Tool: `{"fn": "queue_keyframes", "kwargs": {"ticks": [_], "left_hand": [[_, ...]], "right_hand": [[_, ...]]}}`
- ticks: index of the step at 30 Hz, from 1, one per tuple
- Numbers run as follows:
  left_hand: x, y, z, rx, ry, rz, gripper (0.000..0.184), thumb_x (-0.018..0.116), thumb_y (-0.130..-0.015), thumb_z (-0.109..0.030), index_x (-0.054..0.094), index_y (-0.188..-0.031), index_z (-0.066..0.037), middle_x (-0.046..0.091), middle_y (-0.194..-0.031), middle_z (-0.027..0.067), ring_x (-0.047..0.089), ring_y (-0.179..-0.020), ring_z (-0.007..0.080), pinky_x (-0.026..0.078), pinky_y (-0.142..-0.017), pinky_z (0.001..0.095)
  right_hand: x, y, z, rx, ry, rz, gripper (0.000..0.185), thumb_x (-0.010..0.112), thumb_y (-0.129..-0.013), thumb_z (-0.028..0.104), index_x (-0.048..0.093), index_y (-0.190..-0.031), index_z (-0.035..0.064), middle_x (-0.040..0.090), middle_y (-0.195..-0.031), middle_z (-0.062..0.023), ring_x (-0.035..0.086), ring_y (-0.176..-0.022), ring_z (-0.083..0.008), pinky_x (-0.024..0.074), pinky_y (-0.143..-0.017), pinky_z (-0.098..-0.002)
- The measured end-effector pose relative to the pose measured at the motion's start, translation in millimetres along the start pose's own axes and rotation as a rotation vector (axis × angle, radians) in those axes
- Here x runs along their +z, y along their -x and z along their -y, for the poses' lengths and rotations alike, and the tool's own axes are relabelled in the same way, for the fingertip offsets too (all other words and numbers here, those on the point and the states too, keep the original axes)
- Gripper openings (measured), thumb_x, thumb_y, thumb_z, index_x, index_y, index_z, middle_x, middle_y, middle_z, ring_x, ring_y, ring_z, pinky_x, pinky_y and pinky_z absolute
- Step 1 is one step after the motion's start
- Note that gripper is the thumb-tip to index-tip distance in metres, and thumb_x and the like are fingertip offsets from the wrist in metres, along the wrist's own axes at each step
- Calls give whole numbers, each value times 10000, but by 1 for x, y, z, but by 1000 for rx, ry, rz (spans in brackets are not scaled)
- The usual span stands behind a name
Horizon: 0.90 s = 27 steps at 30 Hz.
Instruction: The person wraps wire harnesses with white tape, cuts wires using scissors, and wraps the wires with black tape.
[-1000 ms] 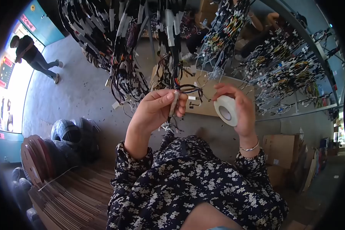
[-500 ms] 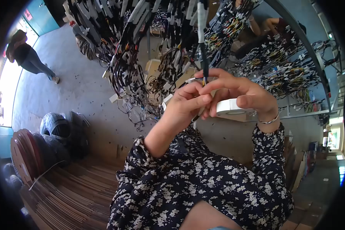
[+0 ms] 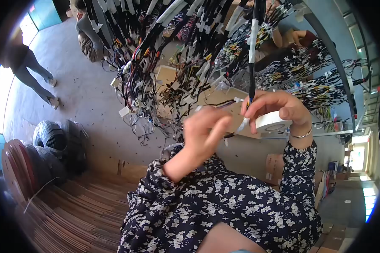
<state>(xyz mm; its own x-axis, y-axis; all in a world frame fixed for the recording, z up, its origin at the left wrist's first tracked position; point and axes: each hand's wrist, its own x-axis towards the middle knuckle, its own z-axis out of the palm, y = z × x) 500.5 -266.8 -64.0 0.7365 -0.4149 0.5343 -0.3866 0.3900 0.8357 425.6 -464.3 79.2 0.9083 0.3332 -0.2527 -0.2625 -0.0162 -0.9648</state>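
Observation:
My right hand point(image 3: 278, 107) grips a roll of white tape point(image 3: 273, 121), and its thumb lies against the roll. At those same fingertips is the lower end of a black-sleeved wire harness point(image 3: 252, 78), which hangs from above with a white wrapped section higher up. Thin coloured wires come out below the sleeve, and a short branch with a white connector sticks out to the left. Left of the harness, my left hand point(image 3: 204, 135) is apart from it and smeared by motion. Its thumb stands away from the fingers, and nothing shows between them.
Many hanging wire harnesses point(image 3: 156, 50) crowd the space ahead, beside a curved metal frame point(image 3: 331, 46). Flat cardboard point(image 3: 80, 211) lies stacked at lower left, near a spool point(image 3: 14, 168) and dark coils point(image 3: 50, 137). One person point(image 3: 25, 63) stands at left; others are farther back.
My left hand has come away from the harness to the left and slightly down. My right hand, still with the tape roll, has shifted slightly right. The person at left appears nearer.

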Motion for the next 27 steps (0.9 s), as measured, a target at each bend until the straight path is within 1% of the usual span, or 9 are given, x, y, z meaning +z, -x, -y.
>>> {"fn": "queue_keyframes", "kwargs": {"ticks": [2,4,9,12,15,18,22,26,27], "left_hand": [[-7,-12,5,-102,-166,-246,40,685,-868,-21,671,-900,-1,639,-789,85,589,-641,165,465,-583,286],[-3,-27,33,-75,-190,-348,125,688,-886,-26,652,-998,14,615,-834,47,557,-670,90,443,-612,227],[12,-60,54,-4,-384,-329,274,768,-813,-85,629,-1042,-30,571,-1011,72,554,-777,160,468,-645,307],[16,-74,73,160,-598,-365,264,758,-806,-78,629,-1031,-25,595,-952,91,584,-775,197,478,-674,344],[4,-74,75,28,-497,-267,273,734,-807,-51,626,-1052,0,637,-924,114,628,-807,214,497,-720,348],[-17,-67,67,21,-400,-227,304,714,-813,-20,618,-1097,27,666,-909,114,656,-839,197,510,-777,311],[-40,-57,62,-307,130,-73,192,615,-921,20,619,-1103,79,677,-975,90,669,-911,157,525,-820,280],[-57,-51,43,-389,256,52,260,586,-959,-12,587,-1190,106,691,-1023,133,695,-896,185,547,-822,291],[-62,-48,35,-424,293,93,277,565,-972,-26,574,-1214,109,693,-1029,163,706,-896,230,569,-821,330]], "right_hand": [[1,1,-5,6,1,-28,736,631,-899,552,577,-1272,-80,532,-1239,-142,685,-898,-251,507,-815,-324],[4,-3,-8,0,4,-45,746,625,-905,550,554,-1302,-78,518,-1255,-140,686,-900,-253,503,-820,-321],[5,-5,-16,-1,-5,-20,796,609,-922,531,449,-1409,-79,462,-1236,-116,669,-972,-233,492,-842,-318],[10,-7,-13,11,17,-29,790,603,-927,525,437,-1427,-63,467,-1231,-113,671,-972,-223,480,-868,-317],[5,-6,-16,-4,109,-48,783,595,-930,531,429,-1445,-35,475,-1291,-131,671,-983,-211,455,-925,-327],[6,-3,-19,20,142,-155,900,627,-880,571,400,-1432,-103,517,-1258,-126,673,-959,-246,451,-909,-327],[-7,0,-29,3,399,-155,800,602,-921,504,369,-1489,-10,505,-1329,-126,631,-1030,-166,369,-1014,-316],[2,-8,-35,50,363,-283,725,589,-948,402,323,-1533,66,481,-1395,-135,579,-1113,-123,351,-1038,-307],[1,-13,-42,35,385,-319,710,586,-953,375,315,-1538,77,467,-1415,-136,570,-1126,-114,350,-1040,-304]]}}
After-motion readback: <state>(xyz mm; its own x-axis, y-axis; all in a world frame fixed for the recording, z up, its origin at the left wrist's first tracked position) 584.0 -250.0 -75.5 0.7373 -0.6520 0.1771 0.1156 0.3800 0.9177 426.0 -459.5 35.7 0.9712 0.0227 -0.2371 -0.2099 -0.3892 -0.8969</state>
